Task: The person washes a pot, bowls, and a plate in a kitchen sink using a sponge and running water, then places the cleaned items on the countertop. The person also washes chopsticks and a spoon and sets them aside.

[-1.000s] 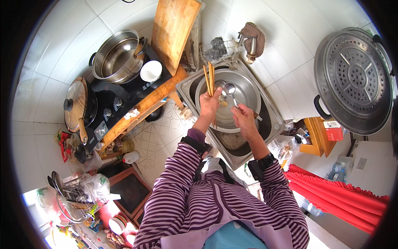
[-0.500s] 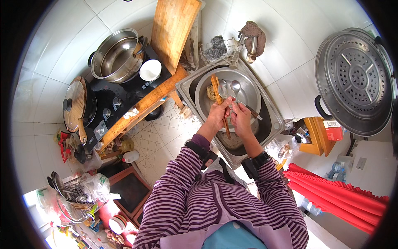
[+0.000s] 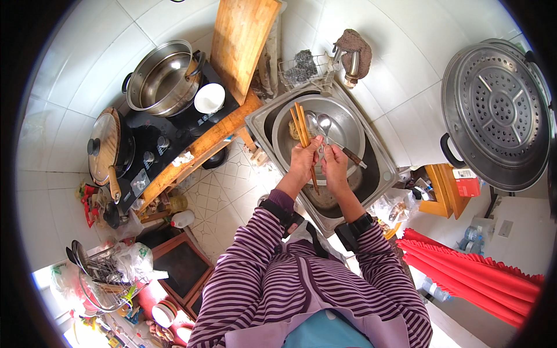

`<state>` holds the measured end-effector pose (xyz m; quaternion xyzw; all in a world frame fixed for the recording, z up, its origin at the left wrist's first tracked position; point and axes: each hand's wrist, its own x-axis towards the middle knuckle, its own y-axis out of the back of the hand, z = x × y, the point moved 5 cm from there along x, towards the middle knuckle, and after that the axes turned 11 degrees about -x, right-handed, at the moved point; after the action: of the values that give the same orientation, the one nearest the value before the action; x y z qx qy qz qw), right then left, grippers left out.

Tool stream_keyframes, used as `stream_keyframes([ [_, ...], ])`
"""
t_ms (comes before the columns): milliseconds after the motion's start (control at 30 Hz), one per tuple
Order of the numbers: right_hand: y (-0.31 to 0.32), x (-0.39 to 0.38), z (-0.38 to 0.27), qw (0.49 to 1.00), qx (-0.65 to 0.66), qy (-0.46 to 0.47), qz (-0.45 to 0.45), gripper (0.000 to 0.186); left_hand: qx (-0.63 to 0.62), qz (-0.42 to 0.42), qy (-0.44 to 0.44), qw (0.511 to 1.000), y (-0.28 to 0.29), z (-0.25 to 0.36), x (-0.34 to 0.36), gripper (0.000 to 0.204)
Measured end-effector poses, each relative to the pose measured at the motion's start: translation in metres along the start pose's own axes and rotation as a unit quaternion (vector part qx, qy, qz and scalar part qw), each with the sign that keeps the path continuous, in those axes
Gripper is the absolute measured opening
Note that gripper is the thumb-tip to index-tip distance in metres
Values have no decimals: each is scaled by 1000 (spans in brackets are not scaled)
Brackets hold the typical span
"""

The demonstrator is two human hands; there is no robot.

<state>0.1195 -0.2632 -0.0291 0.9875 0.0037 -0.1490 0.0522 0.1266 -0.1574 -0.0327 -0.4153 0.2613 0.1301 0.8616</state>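
Observation:
My left hand (image 3: 302, 164) is closed around a few wooden chopsticks (image 3: 301, 124), which point up and away over a round metal basin (image 3: 277, 145). Close beside it, my right hand (image 3: 335, 167) pinches a metal spoon (image 3: 324, 122), its bowl upward; the fingertips of both hands nearly meet, partly hiding its handle. Within the basin lies a utensil with a dark brown handle (image 3: 351, 155); its other end is partly hidden. A beige scrubber (image 3: 293, 131) rests at the basin's left side, behind the chopsticks. The basin stands in a steel sink (image 3: 387, 174).
Behind the sink are a wire rack (image 3: 284, 74) with a grey scouring pad (image 3: 304, 65) and a tap with a brown cloth (image 3: 355, 49). To the left, a black cooktop carries a steel pot (image 3: 142, 95), a white bowl (image 3: 210, 98) and a lidded pan (image 3: 104, 139). A cutting board (image 3: 243, 43) leans there.
The chopsticks' upper ends have fanned apart and shifted slightly left. The spoon's bowl has moved a little left and down. Both hands stay over the basin, close together.

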Motion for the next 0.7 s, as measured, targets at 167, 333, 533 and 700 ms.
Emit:
stream_keyframes([
  [167,-2,-4,-6,999,-24,-16,-40,18,24,-31,16,999,2,2,5,18],
  [333,-2,-11,-12,986,-4,-66,-156,18,36,-77,81,993,12,-1,7,21],
  [533,-7,-10,13,968,41,-126,-212,19,55,-34,58,996,23,-4,14,25],
  [700,-5,-5,43,969,19,-126,-210,20,22,72,34,997,45,-5,23,30],
])
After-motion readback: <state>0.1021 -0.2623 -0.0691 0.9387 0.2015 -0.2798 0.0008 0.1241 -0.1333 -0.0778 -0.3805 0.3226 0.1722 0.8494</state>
